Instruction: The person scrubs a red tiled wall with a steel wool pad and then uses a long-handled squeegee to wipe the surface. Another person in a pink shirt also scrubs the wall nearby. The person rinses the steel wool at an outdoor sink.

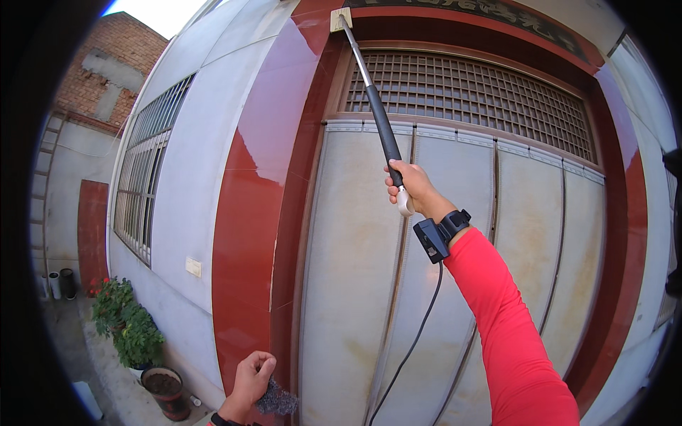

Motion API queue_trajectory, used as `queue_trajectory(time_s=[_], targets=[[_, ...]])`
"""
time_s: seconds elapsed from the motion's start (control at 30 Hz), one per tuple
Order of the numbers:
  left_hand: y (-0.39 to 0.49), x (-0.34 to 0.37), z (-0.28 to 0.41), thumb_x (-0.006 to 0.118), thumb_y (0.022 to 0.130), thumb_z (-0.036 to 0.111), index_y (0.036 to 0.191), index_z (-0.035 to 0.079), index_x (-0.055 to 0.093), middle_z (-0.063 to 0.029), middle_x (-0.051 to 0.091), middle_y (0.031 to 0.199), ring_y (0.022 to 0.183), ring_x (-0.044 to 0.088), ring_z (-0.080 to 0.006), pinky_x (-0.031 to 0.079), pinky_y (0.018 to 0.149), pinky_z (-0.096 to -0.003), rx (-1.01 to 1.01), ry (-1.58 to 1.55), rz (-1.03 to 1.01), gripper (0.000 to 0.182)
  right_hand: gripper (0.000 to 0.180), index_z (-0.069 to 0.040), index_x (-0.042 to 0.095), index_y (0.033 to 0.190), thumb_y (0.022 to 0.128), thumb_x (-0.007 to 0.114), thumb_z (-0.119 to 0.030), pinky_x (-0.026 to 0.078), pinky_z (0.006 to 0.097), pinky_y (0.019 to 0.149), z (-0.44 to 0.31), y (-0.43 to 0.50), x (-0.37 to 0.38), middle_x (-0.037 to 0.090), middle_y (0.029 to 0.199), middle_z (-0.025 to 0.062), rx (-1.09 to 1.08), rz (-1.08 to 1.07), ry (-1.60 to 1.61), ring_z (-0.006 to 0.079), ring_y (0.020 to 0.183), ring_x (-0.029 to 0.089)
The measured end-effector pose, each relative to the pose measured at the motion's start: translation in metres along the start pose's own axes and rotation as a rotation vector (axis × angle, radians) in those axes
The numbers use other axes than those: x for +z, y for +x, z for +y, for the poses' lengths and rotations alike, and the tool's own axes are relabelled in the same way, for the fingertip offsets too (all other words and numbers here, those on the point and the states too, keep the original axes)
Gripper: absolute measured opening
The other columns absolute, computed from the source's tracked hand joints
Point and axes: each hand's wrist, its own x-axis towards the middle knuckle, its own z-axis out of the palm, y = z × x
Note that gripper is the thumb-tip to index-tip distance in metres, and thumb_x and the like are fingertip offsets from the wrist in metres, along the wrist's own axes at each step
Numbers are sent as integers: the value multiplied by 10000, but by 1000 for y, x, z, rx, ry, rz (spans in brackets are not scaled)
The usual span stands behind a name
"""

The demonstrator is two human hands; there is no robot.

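My right hand (409, 183) grips the black foam handle of a telescopic pole (381, 109), close to its pale end loop. The pole reaches up to a flat, pale square head (341, 19), which lies at the upper corner of the red tiled door frame (253, 213). Low in the picture, my left hand (253, 375) is curled, with a grey, fuzzy wad (277, 399), perhaps steel wool or a mesh scourer, hanging at its fingers. A black device with a cable is strapped to my right wrist.
Pale door curtain panels (357, 239) hang under a brown lattice window (469, 90). At the left are a barred window (152, 165), a wall switch (193, 267), leafy potted plants (136, 335) and a soil-filled pot (165, 391). A dark signboard (479, 13) bears writing above the doorway.
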Motion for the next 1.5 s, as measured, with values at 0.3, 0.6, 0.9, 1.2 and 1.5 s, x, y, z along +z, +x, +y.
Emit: queue_trajectory(time_s=[0.3, 0.6, 0.9, 1.2, 1.5], targets=[[271, 161, 318, 666, 939, 361, 898, 43, 660, 38, 585, 763, 655, 510, -37, 420, 612, -217, 491, -285, -83, 321, 362, -9, 539, 846, 979, 585, -342, 473, 292, 415, -65, -34, -51, 583, 693, 70, -97, 157, -350, 110, 489, 529], [383, 221, 426, 724, 712, 627, 1177, -218, 508, -289, 637, 1062, 1015, 642, -341, 491, 899, -377, 677, 171, 13, 988, 370, 89, 563, 856, 947, 634, -263, 473, 347, 407, -61, -34, -47, 595, 655, 109, -146, 174, -408, 167, 475, 554], [421, 254, 419, 652, 759, 337, 934, -103, 657, -123, 649, 794, 666, 614, -209, 495, 635, -325, 704, -13, -162, 474, 228, -55, 426, 1167, 1021, 440, -230, 460, 248, 456, -16, -30, -84, 574, 858, 95, -78, -153, 248, 123, 582, 536], [385, 303, 434, 671, 720, 399, 1017, -169, 626, -247, 679, 928, 866, 678, -307, 521, 788, -363, 870, 241, -160, 643, 522, -279, 211, 1528, 1042, 393, -224, 391, 238, 446, 20, -68, -85, 533, 827, 83, -236, 67, 397, 111, 538, 462], [356, 283, 427, 657, 766, 387, 1302, -226, 334, -347, 587, 1165, 1089, 622, -384, 488, 916, -375, 880, 292, -349, 877, 589, -280, 118, 1566, 1038, 371, -219, 415, 297, 472, 37, -74, -66, 535, 784, 88, -283, 69, 346, 148, 533, 478]])
